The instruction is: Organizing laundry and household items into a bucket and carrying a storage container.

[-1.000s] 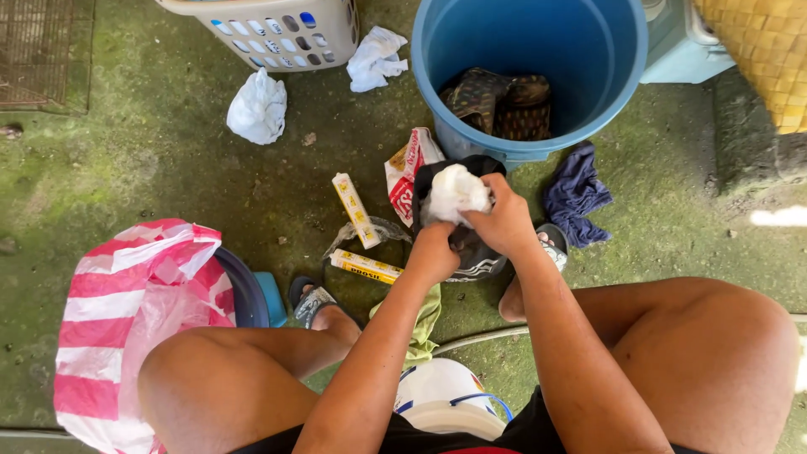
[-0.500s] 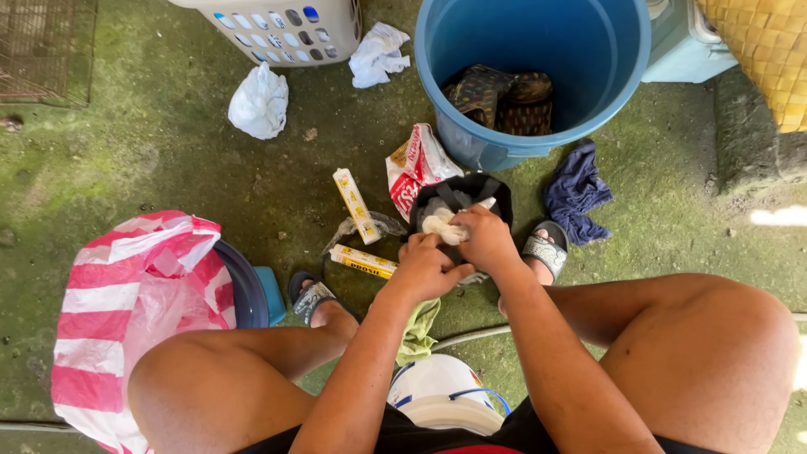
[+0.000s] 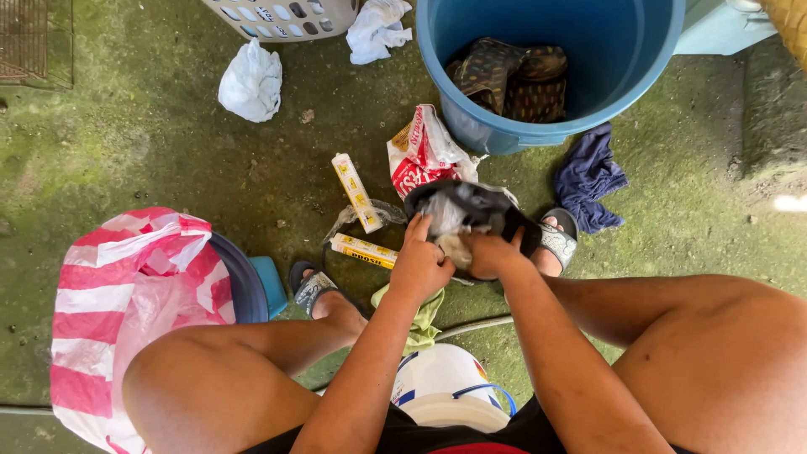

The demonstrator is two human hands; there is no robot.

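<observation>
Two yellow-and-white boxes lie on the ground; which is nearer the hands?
The lower yellow box, lying almost crosswise just beside the left hand. The other box lies farther up, angled lengthwise.

Open mossy floor (image 3: 151, 168) lies left of both hands. Ahead: blue tub (image 3: 471, 126) and red-white packet (image 3: 420, 155) crowd close. Two yellow boxes (image 3: 355, 192) flank left; navy cloth (image 3: 588, 176) right.

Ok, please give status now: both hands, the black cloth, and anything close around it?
Left hand and right hand both gripping black cloth. White wad inside it. Blue tub just beyond; soap bars beside.
</observation>
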